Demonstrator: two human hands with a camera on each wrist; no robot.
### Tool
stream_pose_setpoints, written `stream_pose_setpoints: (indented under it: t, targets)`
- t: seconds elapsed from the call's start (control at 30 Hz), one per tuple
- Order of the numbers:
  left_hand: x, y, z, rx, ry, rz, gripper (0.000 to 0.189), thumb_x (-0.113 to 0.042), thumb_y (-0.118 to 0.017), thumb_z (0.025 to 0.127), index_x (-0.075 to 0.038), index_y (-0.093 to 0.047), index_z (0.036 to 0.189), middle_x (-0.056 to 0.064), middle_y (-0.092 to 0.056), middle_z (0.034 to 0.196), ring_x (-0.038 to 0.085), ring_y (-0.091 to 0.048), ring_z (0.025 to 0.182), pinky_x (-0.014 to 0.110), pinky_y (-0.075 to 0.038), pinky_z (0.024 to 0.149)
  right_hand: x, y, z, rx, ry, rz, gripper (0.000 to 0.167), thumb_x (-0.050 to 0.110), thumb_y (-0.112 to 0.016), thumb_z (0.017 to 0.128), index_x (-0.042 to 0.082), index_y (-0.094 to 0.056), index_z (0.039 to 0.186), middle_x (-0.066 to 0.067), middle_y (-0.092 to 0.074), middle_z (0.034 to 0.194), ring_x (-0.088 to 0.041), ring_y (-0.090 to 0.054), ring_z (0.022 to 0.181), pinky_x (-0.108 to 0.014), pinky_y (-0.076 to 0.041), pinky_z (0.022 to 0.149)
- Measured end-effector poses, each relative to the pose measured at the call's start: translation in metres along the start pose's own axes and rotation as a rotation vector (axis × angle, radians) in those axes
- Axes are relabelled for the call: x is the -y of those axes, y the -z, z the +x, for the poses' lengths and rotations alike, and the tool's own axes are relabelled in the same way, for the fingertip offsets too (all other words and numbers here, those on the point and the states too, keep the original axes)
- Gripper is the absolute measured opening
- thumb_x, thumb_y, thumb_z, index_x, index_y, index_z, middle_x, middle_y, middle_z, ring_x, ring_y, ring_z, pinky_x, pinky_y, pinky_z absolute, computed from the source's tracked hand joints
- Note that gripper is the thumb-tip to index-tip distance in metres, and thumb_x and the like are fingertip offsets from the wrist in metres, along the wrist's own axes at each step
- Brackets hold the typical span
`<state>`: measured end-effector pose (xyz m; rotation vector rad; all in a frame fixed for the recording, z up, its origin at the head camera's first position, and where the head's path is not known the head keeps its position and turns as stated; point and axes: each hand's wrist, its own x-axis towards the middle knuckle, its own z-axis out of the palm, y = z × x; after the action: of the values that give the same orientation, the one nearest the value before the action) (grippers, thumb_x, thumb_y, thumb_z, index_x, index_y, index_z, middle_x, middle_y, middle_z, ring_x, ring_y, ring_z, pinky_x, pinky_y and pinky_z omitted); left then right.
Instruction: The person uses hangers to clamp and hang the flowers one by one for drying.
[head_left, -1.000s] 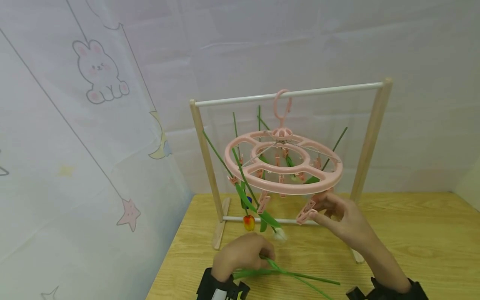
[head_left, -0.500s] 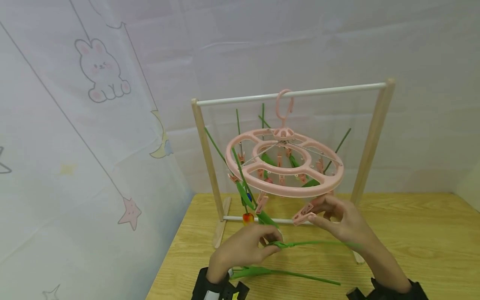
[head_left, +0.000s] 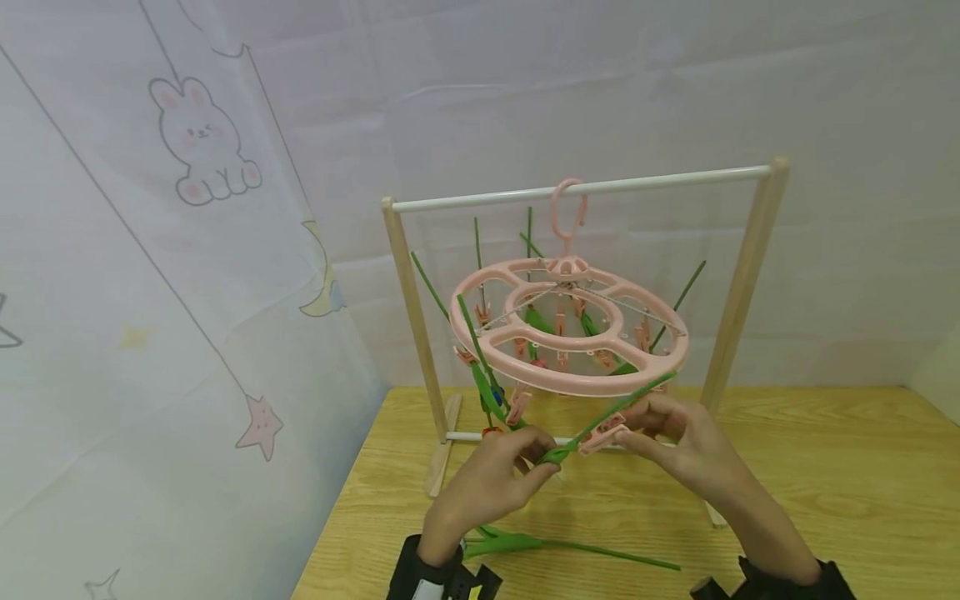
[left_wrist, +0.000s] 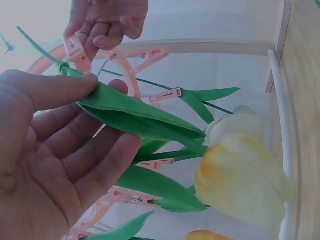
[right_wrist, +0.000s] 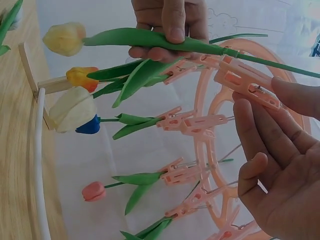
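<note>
My left hand (head_left: 491,479) pinches an artificial tulip by its green leaves and stem. Its pale yellow bloom (left_wrist: 242,180) shows in the left wrist view, while its stem (head_left: 633,398) slants up to the right in the head view. My right hand (head_left: 690,442) pinches a pink clothespin (right_wrist: 247,82) between thumb and fingers. That clothespin hangs from a round pink drying hanger (head_left: 570,383). The held stem passes right at the clothespin's end; I cannot tell whether it lies between the prongs. Other tulips, among them a pink one (right_wrist: 93,191), hang bloom-down from clothespins.
A wooden stand with a white top bar (head_left: 480,199) carries the hanger. On the wood-grain table (head_left: 840,467) lies another green tulip stem with leaves (head_left: 502,543), in front of my left hand. A printed cloth (head_left: 360,108) hangs behind.
My left hand has lifted one tulip off the table and raised its stem up to the clothespin. The right hand keeps its grip on the clothespin, nearly in place.
</note>
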<state>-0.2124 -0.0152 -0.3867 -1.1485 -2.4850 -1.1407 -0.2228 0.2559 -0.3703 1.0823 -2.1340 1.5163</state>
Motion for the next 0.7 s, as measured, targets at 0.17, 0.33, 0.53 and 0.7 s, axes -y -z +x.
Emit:
stream_pose_setpoints:
  t: [0.17,0.33,0.53,0.7]
  targets:
    - [-0.001,-0.005,0.002,-0.023,0.025,0.008,0.016,-0.013,-0.067,0.099,-0.007,-0.068,0.114,0.003,-0.074,0.098,0.0,-0.066,0.086,0.014,-0.054,0.072,-0.003,-0.001,0.0,0.027,0.04,0.109,0.02,-0.015,-0.065,0.089,0.002,-0.068,0.101,0.0,-0.071,0.097,-0.016,-0.069,0.08,-0.027,-0.058,0.069]
    - [-0.003,-0.01,0.003,-0.04,0.069,0.001,0.018,-0.015,-0.067,0.099,-0.007,-0.068,0.115,0.003,-0.074,0.098,0.0,-0.065,0.085,0.014,-0.053,0.071,-0.005,-0.001,0.001,0.05,0.056,0.217,0.02,-0.018,-0.061,0.091,-0.002,-0.067,0.101,-0.003,-0.073,0.101,-0.016,-0.071,0.086,-0.027,-0.058,0.074]
    - [-0.005,-0.014,0.005,-0.062,0.064,-0.021,0.017,-0.013,-0.068,0.098,-0.007,-0.068,0.114,0.003,-0.074,0.095,-0.001,-0.065,0.082,0.014,-0.053,0.07,-0.005,-0.001,0.001,0.056,0.02,0.242,0.016,-0.015,-0.06,0.093,-0.003,-0.067,0.1,-0.004,-0.075,0.1,-0.016,-0.072,0.089,-0.027,-0.059,0.077]
    - [-0.006,-0.017,0.007,-0.077,0.052,-0.029,0.018,-0.011,-0.069,0.097,-0.005,-0.068,0.114,0.004,-0.074,0.095,-0.001,-0.065,0.082,0.014,-0.053,0.069,-0.003,-0.001,0.001,0.065,-0.002,0.26,0.013,-0.014,-0.059,0.094,-0.004,-0.065,0.099,-0.004,-0.075,0.1,-0.017,-0.073,0.09,-0.028,-0.059,0.078]
